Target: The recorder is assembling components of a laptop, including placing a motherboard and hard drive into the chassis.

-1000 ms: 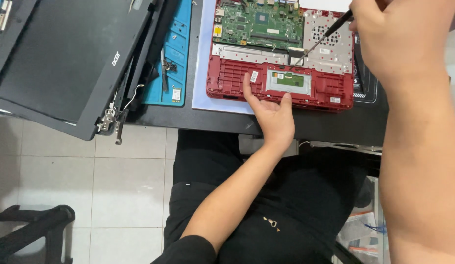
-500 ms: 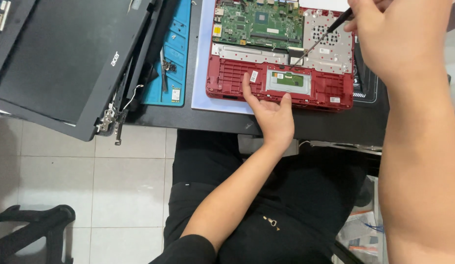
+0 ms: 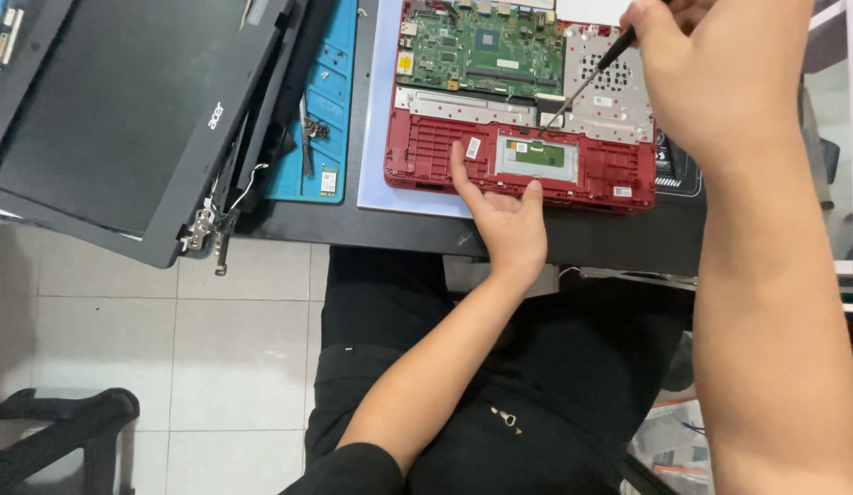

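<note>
An opened red laptop base (image 3: 426, 151) lies on the dark desk with its green circuit board (image 3: 481, 46) and silver metal plate (image 3: 610, 87) exposed. My left hand (image 3: 502, 209) rests flat on the base's near edge, fingers spread beside the small trackpad board (image 3: 535, 156). My right hand (image 3: 711, 69) grips a thin black-handled screwdriver (image 3: 587, 78); its tip touches the seam between the metal plate and the red frame.
A detached black laptop screen lid (image 3: 124, 110) with loose hinges (image 3: 206, 229) overhangs the desk's left edge. A blue work mat (image 3: 321, 101) with small parts lies between lid and base. White paper (image 3: 376, 110) sits under the base. A black chair part (image 3: 60, 431) stands on the tiled floor.
My right hand and screwdriver have shifted only slightly. The left hand stays put on the red base.
</note>
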